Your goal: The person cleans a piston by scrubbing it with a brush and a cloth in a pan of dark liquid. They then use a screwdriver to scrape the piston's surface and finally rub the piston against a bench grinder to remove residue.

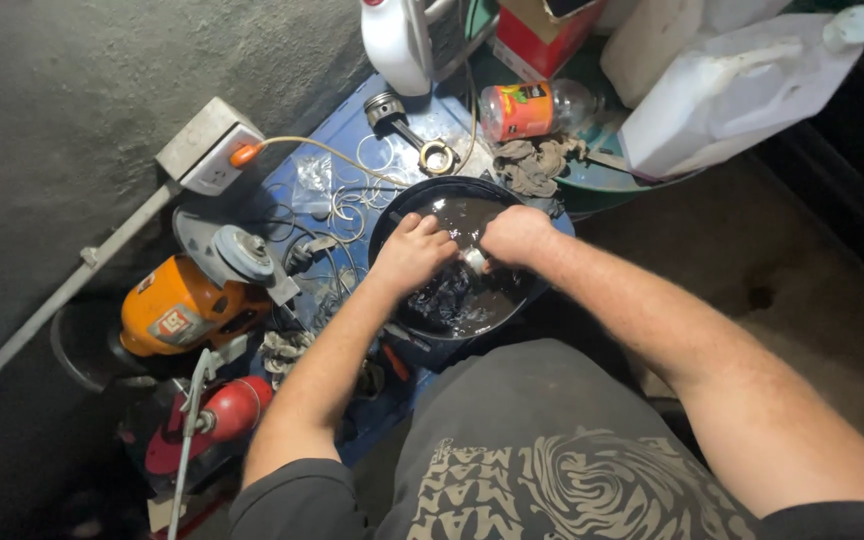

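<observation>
- Black and round, a shallow basin (pixel 392 225) sits at the middle of the frame, holding dark, glossy liquid that catches the light.
- Left hand (pixel 410 255) reaches in over the basin's left rim, fingers curled down into the liquid; its grip looks clenched around something, though what it clasps is hidden under the fingers.
- Right hand (pixel 515 236) comes in from the right, grasping a small pale metal part (pixel 473 261) – the part shows just between the two hands, above the liquid at the basin's centre.
- Blue desk (pixel 352 125) carries the basin, with thin wire rings and clear plastic scattered across it in the upper middle of the frame.
- Piston with its rod (pixel 402 118) lies on the blue surface above the basin, near the top centre.
- Grey crumpled rag (pixel 532 163) rests just beyond the basin's upper right rim.
- Plastic bottle (pixel 527 108) with an orange label lies on its side above the rag.
- White jerrycan (pixel 732 95) leans at the upper right – well apart from the hands.
- Orange power tool (pixel 177 310) stands at the left of the frame, with a grey angle grinder (pixel 227 250) just above it.
- Red tool (pixel 222 415) lies lower left, near the left forearm.
- Wall socket (pixel 207 148) with an orange plug sits at the upper left, on grey concrete.
</observation>
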